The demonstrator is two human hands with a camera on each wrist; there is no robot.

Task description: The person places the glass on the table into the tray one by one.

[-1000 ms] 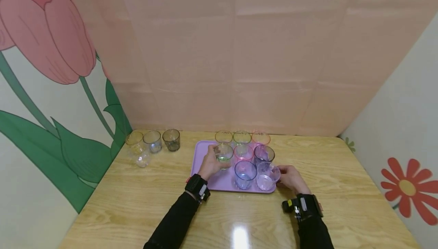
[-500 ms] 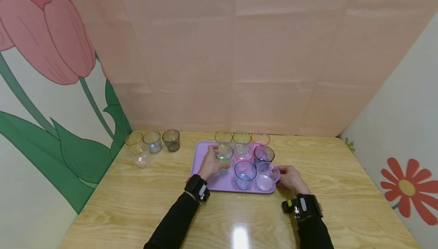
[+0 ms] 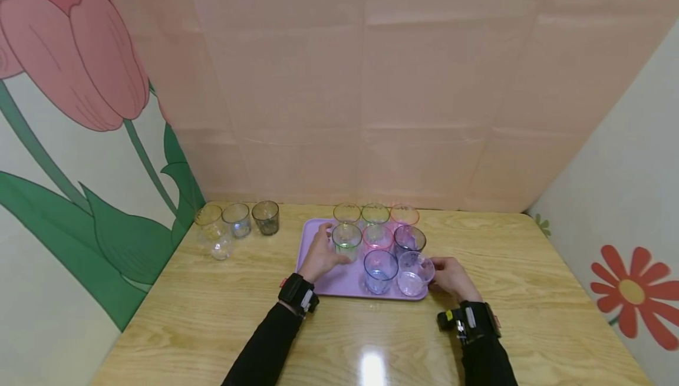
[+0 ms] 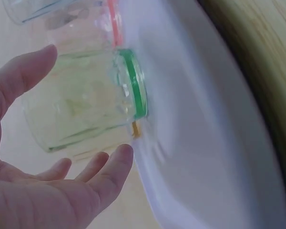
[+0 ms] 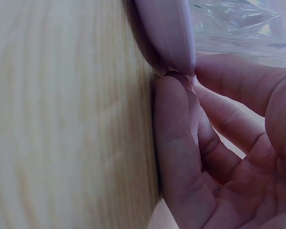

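A green-tinted glass stands upright on the left part of a purple tray. My left hand is beside it, thumb and fingers spread around the glass; in the left wrist view, a gap shows between the fingertips and the green-based glass. At the tray's front right corner, my right hand pinches the edge, thumb above and fingers below, by the tray rim in the right wrist view. Nearest that hand is a clear glass. A blue glass, a pink glass and a dark purple glass stand close by.
Behind these, a row holds a yellow-rimmed glass, a green-rimmed glass and a pink-rimmed glass. Off to the left on the wooden table stand a yellow glass, a bluish glass, a smoky glass and a clear glass.
My left hand has loosened from the green glass and drawn slightly left, leaving it standing on the tray. The right hand and the other glasses have stayed put.
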